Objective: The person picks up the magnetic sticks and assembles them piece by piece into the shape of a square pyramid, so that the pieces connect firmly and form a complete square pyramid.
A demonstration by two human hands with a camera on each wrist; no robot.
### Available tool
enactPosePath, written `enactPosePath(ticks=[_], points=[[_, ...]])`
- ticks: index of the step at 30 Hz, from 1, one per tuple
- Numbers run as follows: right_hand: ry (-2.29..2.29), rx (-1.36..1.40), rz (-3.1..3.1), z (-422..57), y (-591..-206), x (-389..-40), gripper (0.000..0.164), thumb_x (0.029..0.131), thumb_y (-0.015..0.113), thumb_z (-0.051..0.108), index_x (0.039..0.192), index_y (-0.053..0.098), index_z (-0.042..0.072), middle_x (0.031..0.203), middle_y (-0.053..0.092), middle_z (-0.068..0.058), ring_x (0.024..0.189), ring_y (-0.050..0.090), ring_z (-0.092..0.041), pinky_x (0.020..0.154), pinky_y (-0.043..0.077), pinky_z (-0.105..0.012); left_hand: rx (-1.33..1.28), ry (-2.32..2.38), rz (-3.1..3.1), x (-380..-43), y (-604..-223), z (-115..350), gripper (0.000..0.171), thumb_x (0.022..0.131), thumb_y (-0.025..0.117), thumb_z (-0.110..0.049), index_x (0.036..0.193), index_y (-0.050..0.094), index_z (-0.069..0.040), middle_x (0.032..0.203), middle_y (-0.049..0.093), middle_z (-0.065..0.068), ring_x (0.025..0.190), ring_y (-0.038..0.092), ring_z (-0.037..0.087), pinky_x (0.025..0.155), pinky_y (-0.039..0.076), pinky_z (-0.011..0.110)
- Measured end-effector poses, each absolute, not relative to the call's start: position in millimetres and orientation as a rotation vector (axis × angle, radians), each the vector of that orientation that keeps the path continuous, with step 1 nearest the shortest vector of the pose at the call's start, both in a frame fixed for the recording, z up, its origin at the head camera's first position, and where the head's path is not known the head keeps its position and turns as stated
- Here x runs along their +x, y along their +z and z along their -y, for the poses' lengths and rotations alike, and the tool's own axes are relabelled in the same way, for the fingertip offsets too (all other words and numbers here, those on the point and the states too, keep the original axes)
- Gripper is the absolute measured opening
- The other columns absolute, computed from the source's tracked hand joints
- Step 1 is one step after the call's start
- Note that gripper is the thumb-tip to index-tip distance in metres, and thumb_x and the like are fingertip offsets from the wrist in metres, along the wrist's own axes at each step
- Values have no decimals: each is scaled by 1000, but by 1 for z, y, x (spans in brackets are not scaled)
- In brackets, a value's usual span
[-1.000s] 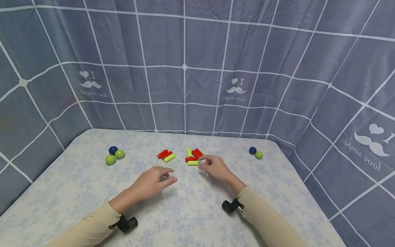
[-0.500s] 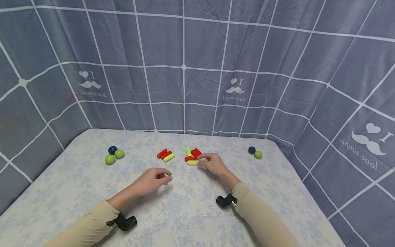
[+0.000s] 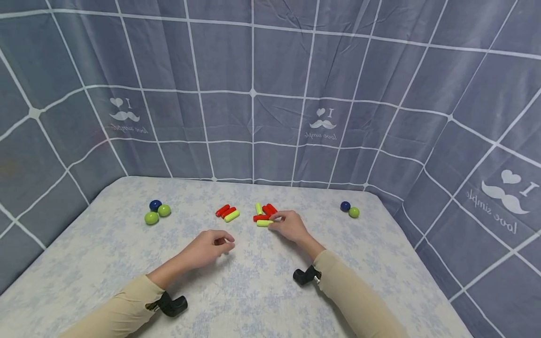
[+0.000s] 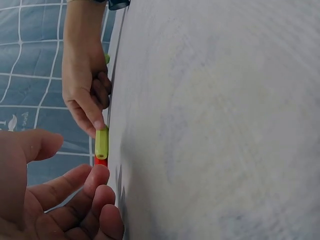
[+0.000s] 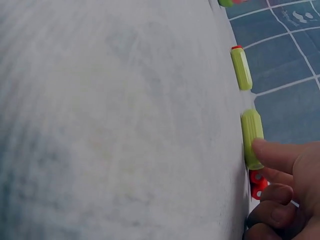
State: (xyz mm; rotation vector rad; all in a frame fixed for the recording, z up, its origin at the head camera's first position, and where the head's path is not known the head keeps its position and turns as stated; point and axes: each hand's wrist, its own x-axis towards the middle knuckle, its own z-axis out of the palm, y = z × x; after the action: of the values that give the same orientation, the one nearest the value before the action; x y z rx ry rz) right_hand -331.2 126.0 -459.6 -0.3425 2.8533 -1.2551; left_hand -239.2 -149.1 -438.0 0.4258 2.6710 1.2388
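Before the front lime stick (image 3: 263,223), a broad lane of bare tabletop (image 3: 253,295) ran toward the person, bounded to the stick's left by the left hand (image 3: 204,249). At its right end, the right hand (image 3: 290,226) blocked access. Just behind it, a crosswise red stick (image 3: 260,218), a rear lime stick (image 3: 258,208) and more red pieces (image 3: 271,208) barred the way. To its left, a narrow gap separated it from three sticks (image 3: 232,216); three balls (image 3: 164,210) stood well beyond those. Well behind it hung the curtain (image 3: 228,117).

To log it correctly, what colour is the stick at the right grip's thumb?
Yellow-green; the stick shows best in the right wrist view.
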Motion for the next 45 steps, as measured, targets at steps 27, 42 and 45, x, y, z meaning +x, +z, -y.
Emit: enactPosePath(ticks=[27, 42, 45], points=[[-1173, -402, -2767, -145, -453, -321, 12, 84, 81, 21, 95, 80, 16, 76, 62, -2, 63, 41, -16, 56, 33, -27, 243, 1261, -2802, -236, -430, 196, 26, 98, 64, -24, 117, 71, -8, 82, 65, 6, 65, 51, 16, 58, 43, 31], [-1214, -389, -2711, -155, -457, -319, 11, 84, 82, 21, 93, 80, 15, 63, 41, 2, 58, 32, -15, 53, 27, -28, 150, 1217, -2869, -234, -423, 245, 33, 102, 58, -29, 121, 69, -3, 93, 67, 10, 74, 51, 17, 61, 43, 31], [-1227, -390, -2702, -156, -457, -319, 11, 83, 82, 21, 93, 80, 16, 69, 48, 1, 61, 34, -16, 54, 28, -28, 105, 1220, -2900, -234, -423, 255, 37, 103, 57, -31, 123, 68, -2, 92, 65, 11, 73, 49, 18, 60, 41, 32]])
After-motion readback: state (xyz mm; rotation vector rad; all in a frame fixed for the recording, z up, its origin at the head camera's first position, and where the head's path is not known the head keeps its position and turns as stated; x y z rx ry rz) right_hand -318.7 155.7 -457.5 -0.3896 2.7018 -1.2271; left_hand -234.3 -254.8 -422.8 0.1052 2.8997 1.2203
